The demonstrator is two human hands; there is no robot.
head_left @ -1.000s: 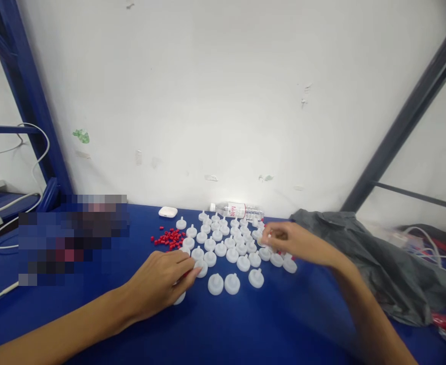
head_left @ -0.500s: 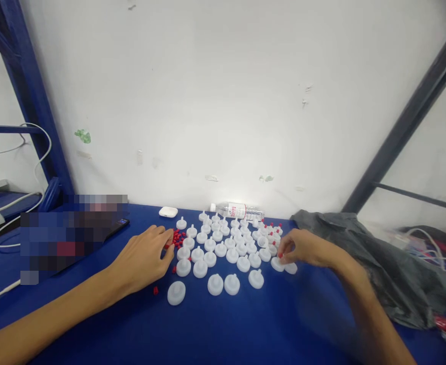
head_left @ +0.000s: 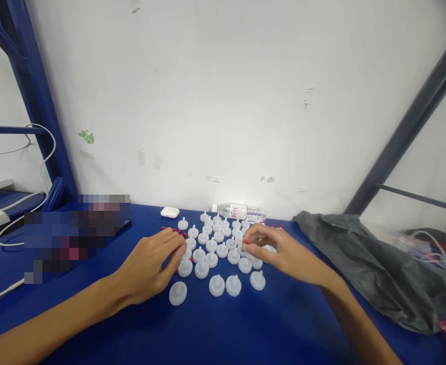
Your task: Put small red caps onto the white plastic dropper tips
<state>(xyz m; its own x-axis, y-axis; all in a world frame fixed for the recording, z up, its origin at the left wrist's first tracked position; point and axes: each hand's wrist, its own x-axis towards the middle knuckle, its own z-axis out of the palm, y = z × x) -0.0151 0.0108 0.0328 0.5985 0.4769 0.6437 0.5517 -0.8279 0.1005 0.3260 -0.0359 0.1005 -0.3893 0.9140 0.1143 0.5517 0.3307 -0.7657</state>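
Note:
Many white plastic nozzle lids, round with a short upright spout, stand spread over the blue table. My right hand is over the right part of the group, its thumb and forefinger pinched on a small red cap. Whether that cap touches a lid beneath I cannot tell. My left hand lies at the group's left edge, fingers curled and close to the thumb, beside a white lid. What those fingertips hold, if anything, is hidden. Loose red caps show just behind this hand.
A clear plastic bottle lies along the wall, near a white earbud case. Grey plastic sheeting covers the right side. At left are a blurred-out patch, a white cable and a blue metal post.
My right hand has moved left from the right-hand lids to above the middle right ones, a red cap at its fingertips. My left hand has shifted slightly right and down, away from the loose caps.

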